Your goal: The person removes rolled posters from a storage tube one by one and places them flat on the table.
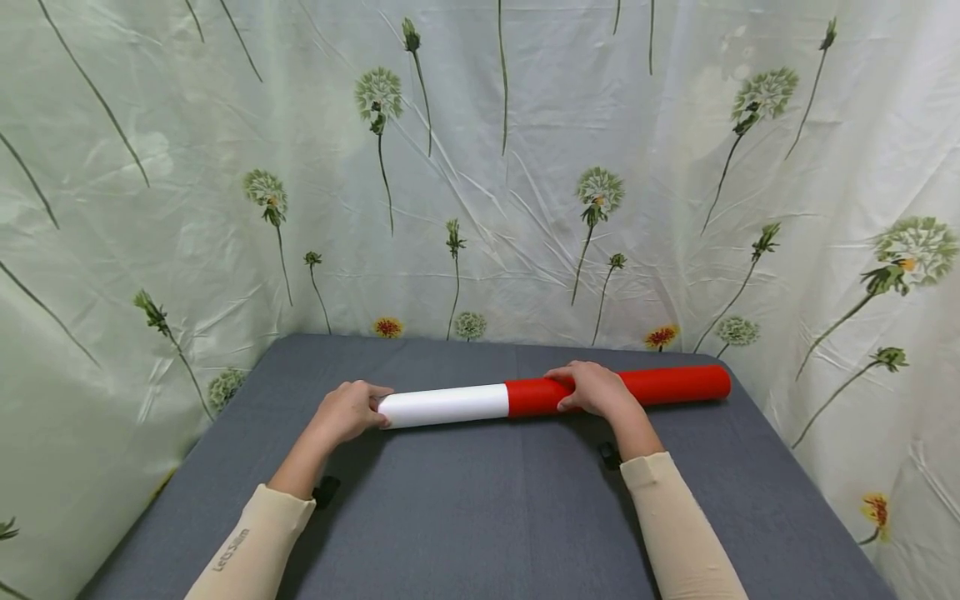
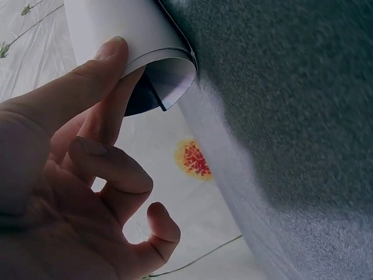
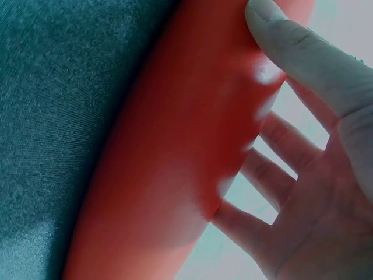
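A white rolled-up sheet [image 1: 450, 405] lies across the far part of the table, and its right end meets a red roll [image 1: 678, 386] that continues the line to the right. My left hand [image 1: 347, 413] pinches the open left end of the white roll. In the left wrist view, the thumb is on the outside of the white roll [image 2: 125, 26], the index finger at its opening, and the other fingers curl free. My right hand [image 1: 597, 390] grips the red roll near its left part, thumb on the near side and fingers over the far side, partly hidden behind it.
The grey cloth-covered table [image 1: 465, 508] extends toward me, its far edge just beyond the rolls. Behind and on both sides hangs a pale curtain [image 1: 495, 208] printed with dandelions. The red roll's right end lies near the table's right edge.
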Action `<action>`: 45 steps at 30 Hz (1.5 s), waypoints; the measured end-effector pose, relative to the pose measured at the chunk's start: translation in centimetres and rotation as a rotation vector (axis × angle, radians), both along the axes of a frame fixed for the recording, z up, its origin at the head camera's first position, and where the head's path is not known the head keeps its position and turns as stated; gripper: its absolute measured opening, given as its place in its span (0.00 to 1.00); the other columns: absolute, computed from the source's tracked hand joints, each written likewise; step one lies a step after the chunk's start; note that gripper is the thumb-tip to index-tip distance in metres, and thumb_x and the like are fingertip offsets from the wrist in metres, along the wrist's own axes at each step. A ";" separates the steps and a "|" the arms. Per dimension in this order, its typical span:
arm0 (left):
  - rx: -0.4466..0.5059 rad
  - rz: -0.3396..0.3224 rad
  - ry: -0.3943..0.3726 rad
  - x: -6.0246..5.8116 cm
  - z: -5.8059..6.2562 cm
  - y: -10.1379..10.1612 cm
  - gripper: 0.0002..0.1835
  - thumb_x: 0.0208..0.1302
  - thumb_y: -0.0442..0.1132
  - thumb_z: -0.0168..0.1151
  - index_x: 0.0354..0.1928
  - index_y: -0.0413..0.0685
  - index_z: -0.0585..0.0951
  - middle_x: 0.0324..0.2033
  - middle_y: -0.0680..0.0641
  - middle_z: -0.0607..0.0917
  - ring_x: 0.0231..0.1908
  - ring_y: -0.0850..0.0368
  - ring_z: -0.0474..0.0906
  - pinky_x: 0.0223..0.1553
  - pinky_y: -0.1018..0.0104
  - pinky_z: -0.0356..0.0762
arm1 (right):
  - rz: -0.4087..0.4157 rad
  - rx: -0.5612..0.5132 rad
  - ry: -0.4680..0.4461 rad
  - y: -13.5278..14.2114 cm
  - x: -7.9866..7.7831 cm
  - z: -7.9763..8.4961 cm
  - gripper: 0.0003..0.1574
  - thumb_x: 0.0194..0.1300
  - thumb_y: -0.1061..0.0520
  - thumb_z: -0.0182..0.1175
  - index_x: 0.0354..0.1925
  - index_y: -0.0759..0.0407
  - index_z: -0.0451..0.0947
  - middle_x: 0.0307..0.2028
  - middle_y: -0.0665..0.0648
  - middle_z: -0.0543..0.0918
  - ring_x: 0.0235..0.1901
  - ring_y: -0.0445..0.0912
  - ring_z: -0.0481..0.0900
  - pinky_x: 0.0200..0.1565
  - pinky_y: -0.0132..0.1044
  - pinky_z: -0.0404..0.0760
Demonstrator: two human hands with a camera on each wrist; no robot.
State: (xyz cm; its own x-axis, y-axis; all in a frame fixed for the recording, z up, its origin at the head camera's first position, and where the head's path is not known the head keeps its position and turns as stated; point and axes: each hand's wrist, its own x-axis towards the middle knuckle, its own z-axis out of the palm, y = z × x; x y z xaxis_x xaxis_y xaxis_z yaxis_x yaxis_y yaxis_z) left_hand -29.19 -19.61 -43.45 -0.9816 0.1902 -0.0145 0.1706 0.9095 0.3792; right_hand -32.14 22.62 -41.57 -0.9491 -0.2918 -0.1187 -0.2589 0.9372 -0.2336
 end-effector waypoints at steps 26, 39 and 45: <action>0.001 0.010 0.004 0.5 0.0 -1.2 0.32 0.57 0.42 0.81 0.65 0.47 0.85 0.41 0.45 0.94 0.40 0.53 0.88 0.39 0.58 0.78 | -0.004 0.012 0.010 0.6 0.0 -0.2 0.38 0.63 0.51 0.77 0.71 0.42 0.79 0.69 0.63 0.79 0.66 0.61 0.76 0.63 0.65 0.78; 0.012 0.002 0.004 0.6 0.2 -1.6 0.32 0.57 0.41 0.81 0.65 0.47 0.85 0.41 0.44 0.94 0.39 0.54 0.87 0.36 0.59 0.77 | -0.007 0.007 0.016 1.0 0.1 -0.2 0.38 0.63 0.51 0.77 0.70 0.43 0.79 0.68 0.64 0.79 0.66 0.62 0.76 0.62 0.66 0.77; -0.004 0.010 0.004 0.8 0.2 -1.9 0.32 0.57 0.41 0.81 0.65 0.46 0.85 0.41 0.44 0.94 0.37 0.56 0.85 0.35 0.60 0.76 | 0.000 0.016 0.017 1.0 0.1 -0.2 0.38 0.63 0.51 0.77 0.70 0.43 0.79 0.68 0.64 0.80 0.65 0.61 0.77 0.63 0.65 0.77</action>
State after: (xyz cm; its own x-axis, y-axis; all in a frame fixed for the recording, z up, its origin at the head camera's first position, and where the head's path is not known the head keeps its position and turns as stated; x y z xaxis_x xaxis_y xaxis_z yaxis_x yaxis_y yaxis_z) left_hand -28.43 -21.50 -43.20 -0.9835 0.1806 -0.0117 0.1630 0.9124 0.3754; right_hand -32.07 23.59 -41.80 -0.9510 -0.2900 -0.1070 -0.2628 0.9408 -0.2138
